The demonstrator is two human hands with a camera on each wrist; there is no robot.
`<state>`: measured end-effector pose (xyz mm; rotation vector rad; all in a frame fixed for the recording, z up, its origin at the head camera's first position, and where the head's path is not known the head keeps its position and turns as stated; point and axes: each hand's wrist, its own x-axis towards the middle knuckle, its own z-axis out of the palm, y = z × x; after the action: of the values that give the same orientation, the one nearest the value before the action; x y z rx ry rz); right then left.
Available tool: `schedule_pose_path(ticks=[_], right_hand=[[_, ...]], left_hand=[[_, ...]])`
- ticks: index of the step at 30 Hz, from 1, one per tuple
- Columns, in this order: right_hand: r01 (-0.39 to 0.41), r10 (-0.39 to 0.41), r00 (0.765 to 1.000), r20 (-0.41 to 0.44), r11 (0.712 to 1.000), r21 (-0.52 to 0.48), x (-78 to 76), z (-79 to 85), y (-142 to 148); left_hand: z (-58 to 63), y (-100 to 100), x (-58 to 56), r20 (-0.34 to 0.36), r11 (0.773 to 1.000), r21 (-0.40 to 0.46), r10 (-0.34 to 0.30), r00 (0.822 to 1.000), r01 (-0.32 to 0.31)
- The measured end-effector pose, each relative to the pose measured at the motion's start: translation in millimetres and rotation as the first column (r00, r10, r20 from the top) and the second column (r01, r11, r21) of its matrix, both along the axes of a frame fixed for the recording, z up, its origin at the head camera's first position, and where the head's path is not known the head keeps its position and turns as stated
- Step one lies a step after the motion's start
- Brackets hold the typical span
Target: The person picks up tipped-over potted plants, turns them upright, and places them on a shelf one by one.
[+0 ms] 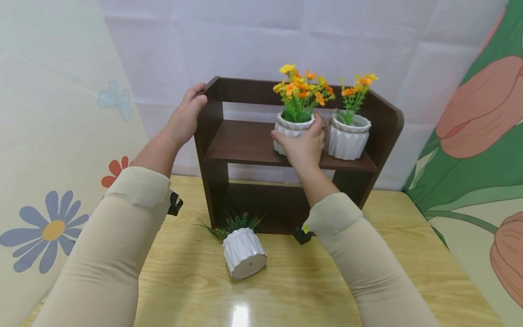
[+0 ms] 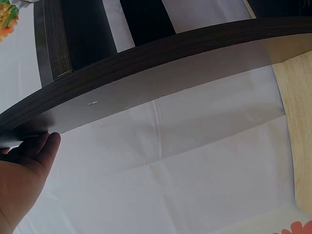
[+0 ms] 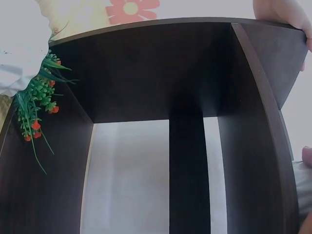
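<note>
Holding white flowerpot (image 1: 292, 124) — right grip (image 1: 306, 147), curled round; left grip (image 1: 182, 117), touching shelf (image 1: 245, 141), closure unclear

Glazed-looking ceramic on a smooth, wood-grained bookshelf (image 1: 249, 141)
The held flowerpot (image 1: 282, 131) and the upright flowerpot (image 1: 348, 141) at the bookshelf's right end were glossy; the tipped flowerpot (image 1: 244, 250) at its lower front edge had a matt base. Blossoms (image 1: 303, 94) looked plastic, the tabletop (image 1: 310, 281) shiny wood, the backdrop (image 1: 245, 34) creased cloth.
</note>
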<state>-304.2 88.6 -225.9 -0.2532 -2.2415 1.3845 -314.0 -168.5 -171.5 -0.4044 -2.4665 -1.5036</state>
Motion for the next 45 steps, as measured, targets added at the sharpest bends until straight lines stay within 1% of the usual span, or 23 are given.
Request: schedule_pose_path(ticks=[10,13,21,28,35,39,45], right_hand=[[-0.016,0.015,1.000,0.022,0.999,0.031,4.0,-0.5,1.2],[-0.042,0.041,0.999,0.019,0.999,0.031,6.3,0.0,4.3],[-0.117,0.117,0.993,0.013,0.993,0.025,19.3,0.6,17.3],[-0.167,0.167,0.986,0.020,0.986,0.001,35.3,-6.6,27.9],[-0.235,0.235,0.972,-0.005,0.972,-0.018,54.8,-12.4,31.8],[-0.258,0.258,0.966,-0.001,0.966,-0.005,66.8,-18.0,32.1],[-0.296,0.296,0.955,0.031,0.955,0.014,84.8,-28.8,31.3]], left_hand=[[-2.1,-0.9,2.1,0.010,1.000,0.010,-0.004,1.000,0.004],[-0.8,-0.4,2.6,0.012,1.000,0.010,-0.007,1.000,0.007],[3.0,-0.6,3.3,0.009,1.000,0.001,0.001,1.000,-0.001],[1.6,-0.1,5.0,0.015,1.000,0.000,0.003,1.000,-0.003],[2.3,0.3,4.4,0.014,1.000,0.004,-0.003,1.000,0.003],[1.9,0.4,4.7,0.012,1.000,0.010,-0.008,1.000,0.008],[1.6,0.4,4.6,0.010,1.000,0.019,-0.004,1.000,0.004]])
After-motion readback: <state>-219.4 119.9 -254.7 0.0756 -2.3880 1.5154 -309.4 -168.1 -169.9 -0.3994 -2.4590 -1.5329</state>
